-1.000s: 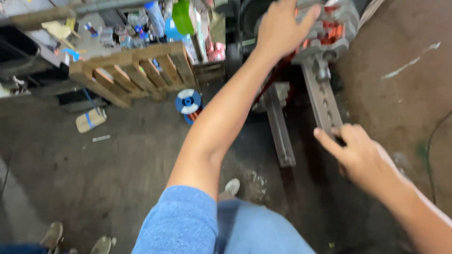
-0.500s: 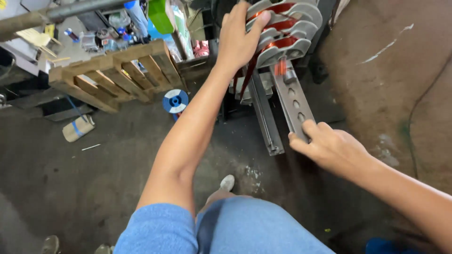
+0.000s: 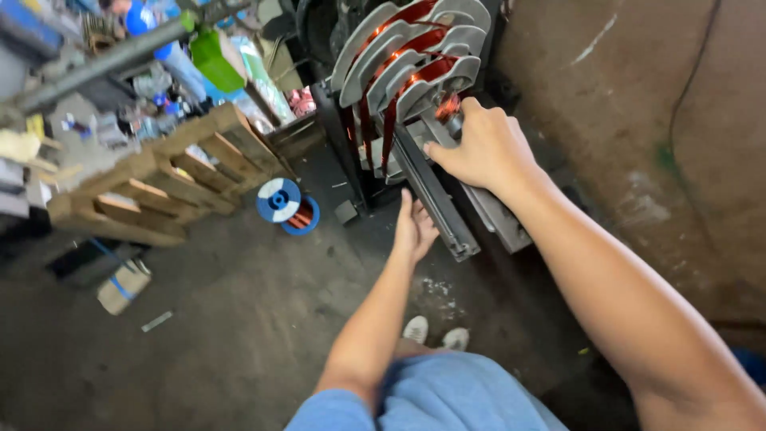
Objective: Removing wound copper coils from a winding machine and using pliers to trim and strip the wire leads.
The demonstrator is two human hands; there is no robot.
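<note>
A winding former point(image 3: 415, 60) of grey stepped plates wrapped with copper wire stands on a dark machine frame at the top centre. My right hand point(image 3: 479, 148) is closed around the lower end of the former, where it meets two grey metal rails point(image 3: 447, 215) that slope down toward me. My left hand point(image 3: 415, 227) hangs open below it, fingers spread, close to the left rail and holding nothing. My blue shorts and white shoes show at the bottom.
A wooden pallet point(image 3: 159, 183) leans at the left. A blue spool of copper wire point(image 3: 283, 203) lies on the concrete floor beside it. Cluttered shelves with bottles fill the upper left. A small box point(image 3: 120, 287) lies on the floor. A rough wall rises at the right.
My left hand has left the top of the former and dropped down, open. My right hand has moved up from the rail and closed on the former's lower end.
</note>
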